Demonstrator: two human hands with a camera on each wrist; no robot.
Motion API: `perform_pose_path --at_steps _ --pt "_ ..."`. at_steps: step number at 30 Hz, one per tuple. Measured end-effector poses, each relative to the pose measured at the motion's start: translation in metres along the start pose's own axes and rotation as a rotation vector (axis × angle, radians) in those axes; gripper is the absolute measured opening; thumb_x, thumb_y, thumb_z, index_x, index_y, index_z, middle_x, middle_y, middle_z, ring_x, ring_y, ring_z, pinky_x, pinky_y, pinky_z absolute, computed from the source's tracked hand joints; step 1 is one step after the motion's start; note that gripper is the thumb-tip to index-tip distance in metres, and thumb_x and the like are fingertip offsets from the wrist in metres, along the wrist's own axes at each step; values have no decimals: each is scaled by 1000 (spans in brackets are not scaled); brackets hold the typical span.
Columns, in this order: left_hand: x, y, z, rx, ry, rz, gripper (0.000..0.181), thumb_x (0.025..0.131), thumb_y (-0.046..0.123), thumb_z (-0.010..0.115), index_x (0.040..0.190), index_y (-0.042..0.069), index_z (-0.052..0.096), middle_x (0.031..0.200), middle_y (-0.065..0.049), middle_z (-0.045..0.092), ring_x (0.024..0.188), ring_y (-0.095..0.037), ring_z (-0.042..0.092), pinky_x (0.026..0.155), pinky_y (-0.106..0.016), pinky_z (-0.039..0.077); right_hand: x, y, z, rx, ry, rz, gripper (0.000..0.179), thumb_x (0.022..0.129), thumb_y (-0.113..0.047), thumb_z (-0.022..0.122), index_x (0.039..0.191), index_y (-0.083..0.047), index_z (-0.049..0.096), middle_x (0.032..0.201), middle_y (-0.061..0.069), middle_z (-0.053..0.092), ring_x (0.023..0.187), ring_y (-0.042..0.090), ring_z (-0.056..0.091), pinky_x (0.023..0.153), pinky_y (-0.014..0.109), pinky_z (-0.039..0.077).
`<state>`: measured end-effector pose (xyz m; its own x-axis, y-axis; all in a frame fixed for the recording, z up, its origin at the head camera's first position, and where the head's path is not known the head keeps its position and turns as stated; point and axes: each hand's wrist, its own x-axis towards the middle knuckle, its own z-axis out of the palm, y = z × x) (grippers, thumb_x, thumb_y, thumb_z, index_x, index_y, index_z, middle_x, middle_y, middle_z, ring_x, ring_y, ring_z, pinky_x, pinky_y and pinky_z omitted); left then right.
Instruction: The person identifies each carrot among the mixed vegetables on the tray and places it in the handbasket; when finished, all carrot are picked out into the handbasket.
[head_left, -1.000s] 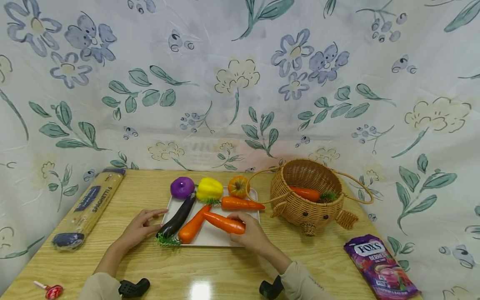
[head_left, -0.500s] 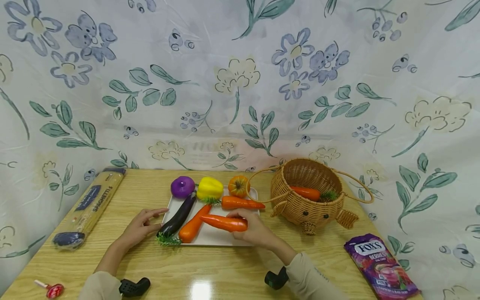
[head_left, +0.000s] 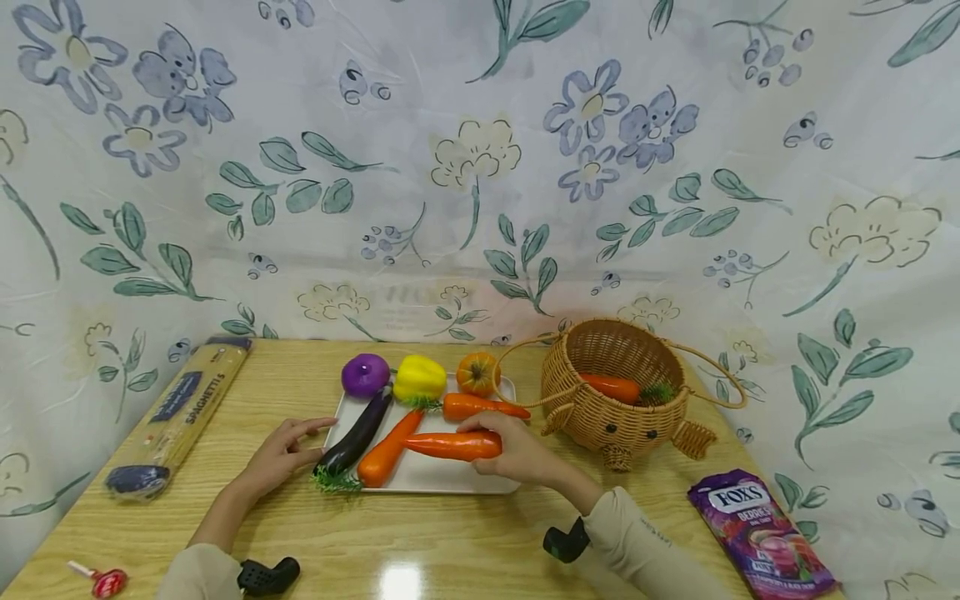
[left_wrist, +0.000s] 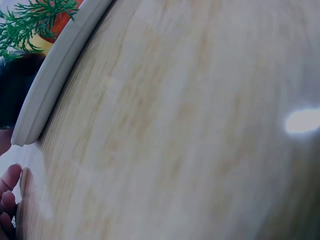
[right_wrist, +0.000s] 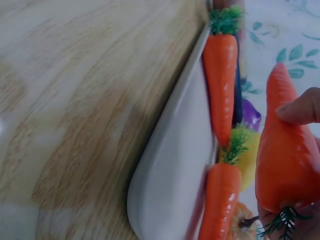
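My right hand (head_left: 517, 450) grips an orange carrot (head_left: 450, 446) by its thick end, with the tip pointing left. In the right wrist view, thumb and fingers close round this carrot (right_wrist: 282, 160), its green sprig at the bottom. Below it is a white tray (head_left: 442, 477). On the tray lie a second carrot (head_left: 384, 457), a third carrot (head_left: 483, 407), an eggplant (head_left: 360, 432), a yellow bell pepper (head_left: 418, 377), a purple onion-like vegetable (head_left: 365, 375) and a small pumpkin (head_left: 477, 373). My left hand (head_left: 277, 458) has its fingertips right at the tray's left edge, beside the eggplant.
A wicker basket (head_left: 577, 429) with looped handles stands right of the tray, another carrot (head_left: 611, 387) inside. At far right lies a purple candy bag (head_left: 761, 533). A spaghetti pack (head_left: 183, 417) and a lollipop (head_left: 108, 583) lie at left. A floral cloth (head_left: 405, 208) hangs behind.
My right hand has shifted slightly right with the carrot, which has turned from slanting to nearly level. The left hand has stayed at the tray's edge.
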<state>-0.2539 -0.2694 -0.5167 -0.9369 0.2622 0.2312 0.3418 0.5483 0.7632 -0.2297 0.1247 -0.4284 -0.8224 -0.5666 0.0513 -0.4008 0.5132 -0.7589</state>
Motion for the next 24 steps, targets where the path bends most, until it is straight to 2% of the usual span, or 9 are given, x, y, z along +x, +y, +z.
perform_pose_path --at_steps 6,14,19,24 --pt "1 5 -2 2 -31 -44 42 92 15 68 131 2 62 108 -12 56 76 -11 35 66 -29 30 -5 -2 -7 10 -20 -1 41 83 -6 73 122 -14 64 121 4 61 96 17 52 84 33 43" --pt "1 6 -3 -3 -42 -74 43 92 15 69 132 2 61 108 -11 55 75 -12 35 66 -29 31 -8 -3 -25 25 -51 22 41 84 -11 73 123 -18 64 119 2 60 97 18 53 83 34 45" --pt "1 6 -3 7 -45 -80 43 92 16 69 132 3 61 109 -11 56 77 -12 35 67 -29 30 -10 -6 -39 -17 -41 -4 40 84 -10 73 123 -16 65 120 5 62 96 20 54 81 34 46" --pt "2 4 -3 1 -41 -60 43 92 14 68 132 2 61 108 -11 55 76 -11 35 66 -29 30 -12 -10 -55 7 -38 11 42 83 -8 73 123 -17 64 123 6 61 98 23 54 82 36 46"
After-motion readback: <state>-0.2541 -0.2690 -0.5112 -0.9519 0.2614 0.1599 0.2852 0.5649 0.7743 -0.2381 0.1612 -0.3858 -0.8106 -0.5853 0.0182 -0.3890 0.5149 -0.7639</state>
